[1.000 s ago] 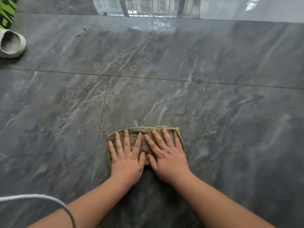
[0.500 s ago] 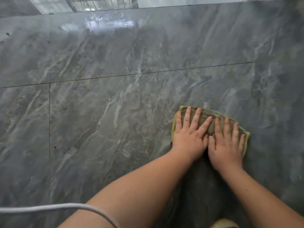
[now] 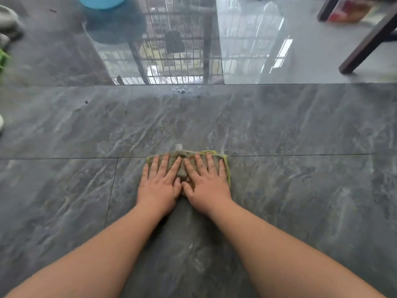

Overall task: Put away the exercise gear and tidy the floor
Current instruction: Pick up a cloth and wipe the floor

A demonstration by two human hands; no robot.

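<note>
A damp grey cloth with a yellow-green edge [image 3: 224, 166] lies flat on the dark marbled floor tiles [image 3: 300, 190], straddling a tile joint. My left hand [image 3: 160, 181] presses on its left half with fingers straight and spread. My right hand [image 3: 207, 181] presses on its right half the same way, thumbs nearly touching. The hands hide most of the cloth; a small white tag [image 3: 178, 146] sticks out at its far edge. A darker wet streak runs back between my forearms.
A blue tub [image 3: 101, 1] stands at the far left on glossy floor that mirrors a window grille. Dark furniture legs [image 3: 365, 46] stand far right. A pale shoe [image 3: 8, 26] lies at the left edge. Small specks of dirt [image 3: 86, 102] dot the tiles.
Both hands have slid the cloth across the floor, right and then back to the middle and farther forward. The view has tilted up, bringing the tub and furniture legs into sight.
</note>
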